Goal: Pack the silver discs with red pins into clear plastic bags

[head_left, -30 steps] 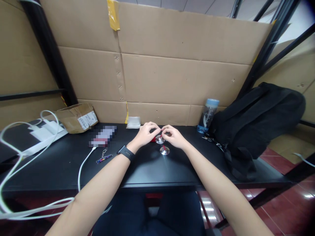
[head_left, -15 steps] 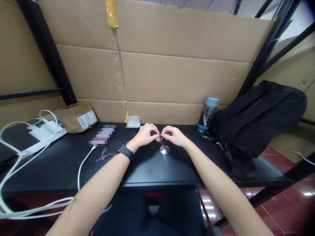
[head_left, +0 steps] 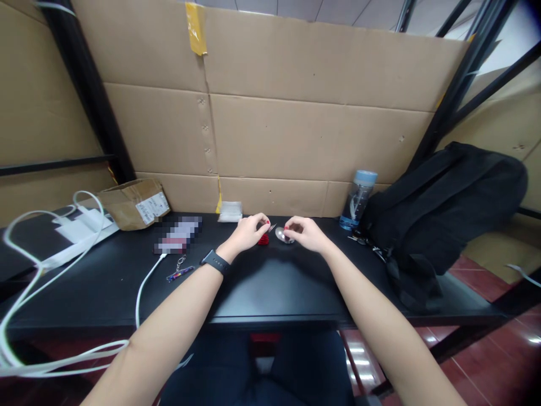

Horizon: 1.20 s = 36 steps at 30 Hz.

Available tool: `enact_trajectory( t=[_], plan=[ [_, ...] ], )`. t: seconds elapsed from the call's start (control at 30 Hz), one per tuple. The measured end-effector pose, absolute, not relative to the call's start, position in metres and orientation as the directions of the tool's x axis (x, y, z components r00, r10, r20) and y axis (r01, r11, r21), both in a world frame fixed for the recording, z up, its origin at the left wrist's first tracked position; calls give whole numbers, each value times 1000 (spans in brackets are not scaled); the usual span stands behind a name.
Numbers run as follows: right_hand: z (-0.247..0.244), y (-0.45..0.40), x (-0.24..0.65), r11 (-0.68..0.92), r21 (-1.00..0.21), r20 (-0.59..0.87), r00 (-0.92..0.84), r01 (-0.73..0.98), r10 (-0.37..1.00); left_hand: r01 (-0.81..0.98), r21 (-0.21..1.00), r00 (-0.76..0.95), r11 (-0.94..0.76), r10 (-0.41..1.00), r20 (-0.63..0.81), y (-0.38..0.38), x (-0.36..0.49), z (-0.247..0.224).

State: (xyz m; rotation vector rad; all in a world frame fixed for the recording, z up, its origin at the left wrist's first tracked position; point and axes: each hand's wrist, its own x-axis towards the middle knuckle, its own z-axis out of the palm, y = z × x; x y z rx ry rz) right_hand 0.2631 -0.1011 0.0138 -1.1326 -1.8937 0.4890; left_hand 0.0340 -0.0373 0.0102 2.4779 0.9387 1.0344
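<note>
My left hand (head_left: 250, 232), a dark watch on its wrist, pinches a small silver disc (head_left: 273, 228) by its red top; the disc is tilted nearly edge-on. Opposite it, my right hand (head_left: 310, 234) grips a second silver disc (head_left: 281, 233) by a red top, its shiny round face tipped into view. The two discs look like little cymbals and are slightly apart. Just below my left fingertips lies a ridged red thing (head_left: 263, 240) on the black table (head_left: 270, 293); its kind is unclear.
A clear plastic case (head_left: 230, 212) lies behind my left hand. Further left are a blurred-out phone (head_left: 180, 234) on a white cable, a keychain (head_left: 180, 274), a cardboard box (head_left: 139, 203) and a white power strip (head_left: 80, 239). A bottle (head_left: 357, 200) and black backpack (head_left: 443, 208) stand right.
My hands have moved apart from nearly touching. The disc that lay alone in front of them no longer shows there. Two tilted discs and the ridged red thing now show between my hands.
</note>
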Motion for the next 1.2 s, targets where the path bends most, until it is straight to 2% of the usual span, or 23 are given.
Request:
enact_trajectory(
  t=[0.1, 0.27, 0.4, 0.57, 0.77, 0.93, 1.0, 1.1, 1.17, 1.2],
  plan=[
    [12, -99, 258, 494, -800, 497, -85, 340, 863, 356, 605, 508, -712, 691, 514, -33, 38, 5],
    [4, -96, 245, 482, -857, 472, -96, 181, 876, 223, 717, 470, -661, 717, 515, -30, 46, -3],
    [1, -96, 239, 438, -888, 431, -81, 139, 899, 200, 747, 454, -634, 735, 503, -31, 50, -7],
    [1, -98, 237, 359, -931, 353, -79, 64, 932, 255, 732, 439, -631, 750, 494, -36, 50, -5],
    [0, -98, 239, 329, -941, 319, -116, 74, 941, 411, 622, 420, -666, 744, 519, -44, 48, 0],
    [-5, -94, 241, 429, -883, 413, -120, 191, 903, 450, 551, 442, -703, 712, 546, -42, 46, 4],
    [-6, -92, 244, 445, -859, 434, -101, 251, 895, 577, 496, 347, -649, 744, 570, -34, 36, 8],
    [-7, -90, 250, 446, -820, 447, -86, 358, 891, 830, 376, 165, -411, 826, 539, -16, 8, 10],
    [-6, -89, 255, 451, -771, 463, -92, 450, 882, 889, 261, 230, -377, 858, 460, -4, -15, 9],
    [-6, -89, 257, 456, -743, 472, -100, 490, 876, 887, 244, 263, -392, 863, 432, 1, -24, 7]
  ],
)
